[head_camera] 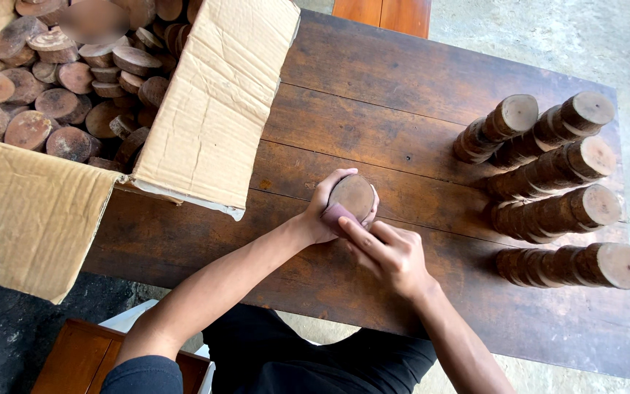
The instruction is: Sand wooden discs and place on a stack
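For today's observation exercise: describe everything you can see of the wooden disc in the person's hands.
The disc is a round slice of brown wood with a smooth, flat, paler face turned up towards the camera. It is held tilted just above the dark table. The left hand cups its left edge; the right hand presses a purplish pad against its lower rim.

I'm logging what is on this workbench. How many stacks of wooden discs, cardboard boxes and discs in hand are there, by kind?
Stacks of wooden discs standing on the table: 5
Cardboard box of loose discs: 1
Wooden disc held by the left hand, with the right hand on it: 1
Total: 7
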